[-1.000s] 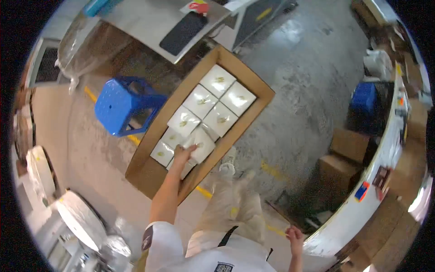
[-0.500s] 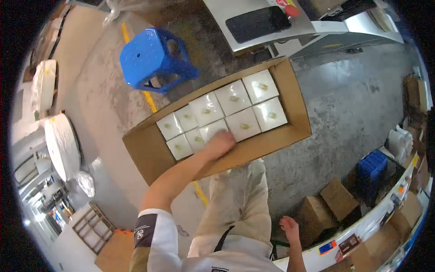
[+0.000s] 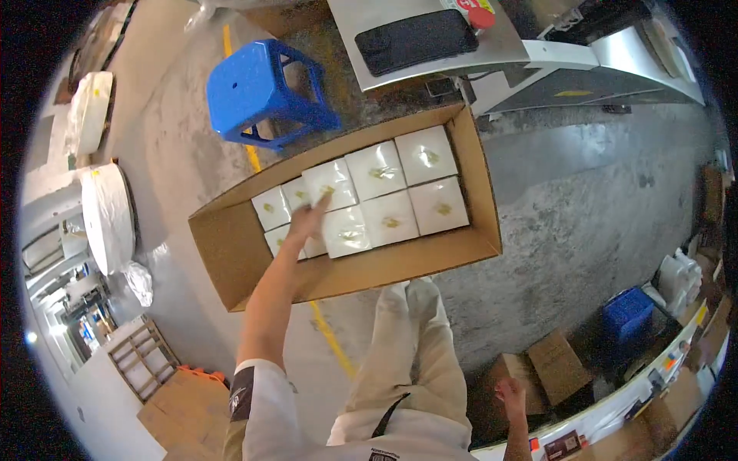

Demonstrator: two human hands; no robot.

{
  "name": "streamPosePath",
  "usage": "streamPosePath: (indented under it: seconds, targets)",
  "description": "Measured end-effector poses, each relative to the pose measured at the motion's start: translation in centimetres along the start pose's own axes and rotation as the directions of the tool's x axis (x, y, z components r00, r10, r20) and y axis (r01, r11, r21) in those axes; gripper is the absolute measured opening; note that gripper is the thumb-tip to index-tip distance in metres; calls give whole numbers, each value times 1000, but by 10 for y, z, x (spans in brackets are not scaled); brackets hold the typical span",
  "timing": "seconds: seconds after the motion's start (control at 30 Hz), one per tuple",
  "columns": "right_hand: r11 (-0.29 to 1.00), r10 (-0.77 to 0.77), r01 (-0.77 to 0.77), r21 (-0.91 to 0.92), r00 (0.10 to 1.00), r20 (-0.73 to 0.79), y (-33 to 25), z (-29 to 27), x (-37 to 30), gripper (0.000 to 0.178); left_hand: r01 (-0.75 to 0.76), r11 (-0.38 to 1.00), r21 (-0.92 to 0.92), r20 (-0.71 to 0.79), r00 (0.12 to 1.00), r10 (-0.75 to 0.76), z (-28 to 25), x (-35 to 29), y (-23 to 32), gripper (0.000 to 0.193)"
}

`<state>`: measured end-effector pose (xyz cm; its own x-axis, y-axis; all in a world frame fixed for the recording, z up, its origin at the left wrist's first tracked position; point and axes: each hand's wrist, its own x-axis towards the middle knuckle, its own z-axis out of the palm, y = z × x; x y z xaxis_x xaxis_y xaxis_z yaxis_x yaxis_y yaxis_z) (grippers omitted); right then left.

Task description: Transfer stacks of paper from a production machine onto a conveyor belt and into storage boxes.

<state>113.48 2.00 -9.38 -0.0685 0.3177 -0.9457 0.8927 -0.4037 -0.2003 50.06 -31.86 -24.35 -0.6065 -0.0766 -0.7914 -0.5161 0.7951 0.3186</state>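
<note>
Long, open brown carton (image 3: 223,253), two rows of packs inside. Square, glossy white packs (image 3: 427,156), gold-green at centre: six appear to sit higher; at the left end only lower ones show, so the upper layer seems incomplete. Left hand (image 3: 307,223) over them, fingers extended, grip indeterminable. Right hand (image 3: 509,392) apart, fingers loosely parted, apparently empty.

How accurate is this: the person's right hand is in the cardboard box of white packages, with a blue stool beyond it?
Wrong hand: the head view shows the left hand in the cardboard box of white packages, with the blue stool beyond it.
</note>
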Motion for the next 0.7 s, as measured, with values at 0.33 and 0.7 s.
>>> streamPosePath:
  seconds: [0.33, 0.7]
  targets:
    - [921, -59, 56, 384, 998, -3, -20, 6, 8, 15, -172, 927, -332, -219, 970, 101, 14, 35, 14, 35]
    - [977, -152, 149, 155, 988, 6, -103, 12, -59, 19, -144, 989, 26, -307, 941, 145, -15, 95, -58, 61]
